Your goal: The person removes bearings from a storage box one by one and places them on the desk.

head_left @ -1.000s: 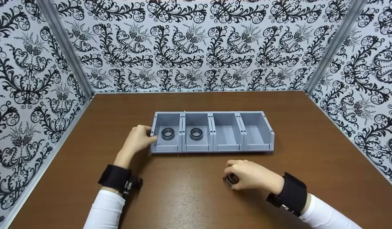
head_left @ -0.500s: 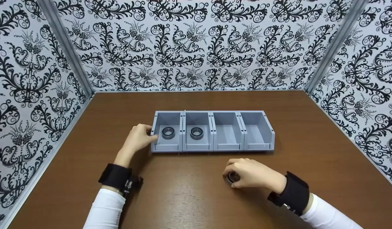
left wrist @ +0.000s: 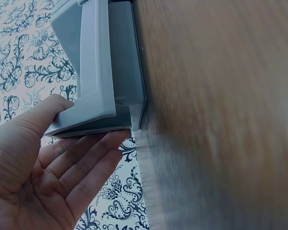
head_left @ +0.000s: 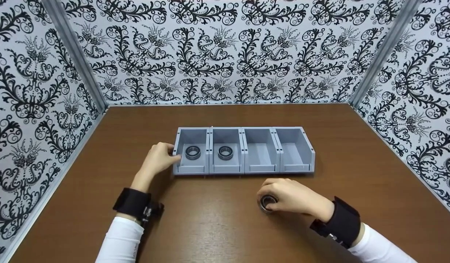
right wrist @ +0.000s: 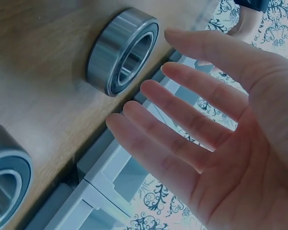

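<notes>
My left hand holds the left side wall of the leftmost grey storage bin, thumb over the wall and fingers outside it. My right hand hovers at a metal ball bearing in front of the bins. In the right wrist view its fingers are extended and apart from that bearing, which lies on the table. Another bearing shows at that view's lower left; the head view does not show it. One bearing lies in the first bin, one more bearing in the second.
Two more grey bins, the third bin and the fourth bin, continue the row to the right. Brown tabletop surrounds the row. A patterned wall stands behind the table, with side walls at left and right.
My right hand has shifted slightly right and away from me, and more of the bearing beside its thumb shows. My left hand stays at the bin wall.
</notes>
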### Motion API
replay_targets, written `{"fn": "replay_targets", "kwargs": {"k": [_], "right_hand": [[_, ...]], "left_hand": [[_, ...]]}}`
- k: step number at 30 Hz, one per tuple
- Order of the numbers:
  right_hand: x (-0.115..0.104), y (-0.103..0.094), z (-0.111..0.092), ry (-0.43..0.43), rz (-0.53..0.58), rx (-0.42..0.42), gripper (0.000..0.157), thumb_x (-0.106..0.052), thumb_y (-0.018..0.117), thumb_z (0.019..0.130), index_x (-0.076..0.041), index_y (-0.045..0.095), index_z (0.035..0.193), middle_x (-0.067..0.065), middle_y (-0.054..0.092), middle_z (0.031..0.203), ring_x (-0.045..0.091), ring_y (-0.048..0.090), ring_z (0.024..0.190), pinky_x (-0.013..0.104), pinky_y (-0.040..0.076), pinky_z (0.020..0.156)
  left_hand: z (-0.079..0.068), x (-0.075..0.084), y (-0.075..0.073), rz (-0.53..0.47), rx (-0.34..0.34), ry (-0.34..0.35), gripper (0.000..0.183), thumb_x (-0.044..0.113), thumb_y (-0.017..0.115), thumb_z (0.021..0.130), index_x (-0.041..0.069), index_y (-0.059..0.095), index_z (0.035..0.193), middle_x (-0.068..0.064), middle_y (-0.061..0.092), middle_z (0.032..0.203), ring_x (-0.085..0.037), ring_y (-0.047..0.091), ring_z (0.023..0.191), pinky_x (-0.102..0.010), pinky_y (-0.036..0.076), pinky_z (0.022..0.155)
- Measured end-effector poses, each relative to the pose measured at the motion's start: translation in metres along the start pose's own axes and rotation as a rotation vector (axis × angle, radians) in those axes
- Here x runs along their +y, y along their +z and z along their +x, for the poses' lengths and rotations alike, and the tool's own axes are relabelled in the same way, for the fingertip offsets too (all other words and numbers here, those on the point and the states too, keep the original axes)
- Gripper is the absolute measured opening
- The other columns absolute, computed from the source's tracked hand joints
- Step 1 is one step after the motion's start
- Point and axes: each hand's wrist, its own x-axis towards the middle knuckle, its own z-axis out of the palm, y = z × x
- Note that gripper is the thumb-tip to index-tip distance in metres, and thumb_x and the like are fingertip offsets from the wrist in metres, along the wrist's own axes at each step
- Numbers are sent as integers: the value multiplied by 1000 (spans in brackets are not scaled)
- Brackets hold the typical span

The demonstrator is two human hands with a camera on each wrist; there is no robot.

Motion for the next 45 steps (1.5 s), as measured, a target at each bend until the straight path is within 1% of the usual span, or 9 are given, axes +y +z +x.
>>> {"fn": "replay_targets", "kwargs": {"k": [4,7,15,22,28,35,39,42,45], "right_hand": [[2,-2,-1,2,3,18,23,-7,79,84,-12,77,106,2,72,109,18,69,103,40,57,86],[4,-4,-3,6,4,25,25,-8,79,85,-10,77,109,3,72,111,19,69,106,41,56,89],[9,-11,-10,27,-26,73,31,-8,81,86,-6,76,117,6,72,114,26,70,106,45,56,90],[14,-18,-15,86,-8,96,32,-5,79,89,-2,74,120,11,71,116,30,70,107,46,56,90],[22,-23,-20,119,-2,132,32,-4,79,89,0,73,120,13,72,115,33,69,107,49,55,92],[34,-29,-28,173,24,168,31,-5,78,91,0,74,121,13,72,118,36,68,111,52,53,95],[41,-32,-32,188,20,203,31,-6,78,91,0,74,121,12,74,115,35,69,109,51,54,93],[46,-34,-36,209,2,241,32,-7,79,90,0,74,121,12,74,114,35,70,106,52,55,90],[50,-37,-39,248,4,274,32,-8,80,90,-1,74,121,13,74,114,36,71,103,53,55,87]], "left_hand": [[0,0,0,-7,-1,6,10,10,76,87,1,72,82,0,61,69,-18,49,65,-32,39,63],[0,0,0,-8,-1,8,11,9,76,87,2,71,81,0,59,67,-18,48,64,-32,38,62],[0,-1,-1,14,4,13,21,12,73,83,9,60,68,5,49,63,-17,42,62,-33,34,61],[1,-1,0,15,7,20,19,12,74,83,8,63,69,5,53,63,-17,45,63,-33,36,62],[1,-1,-1,14,5,23,17,12,74,84,8,64,71,4,53,64,-18,45,63,-33,37,62],[0,-2,0,4,0,19,15,11,75,85,6,66,74,3,55,64,-17,46,63,-33,38,63],[0,-1,-1,1,2,18,14,11,75,85,5,67,74,3,56,65,-17,46,63,-33,38,62],[0,-1,-1,-2,-1,13,11,11,75,85,3,70,79,2,58,66,-17,47,63,-32,39,62],[0,-1,-1,-9,-5,6,10,11,75,86,1,73,84,1,60,68,-17,47,64,-32,39,62]]}}
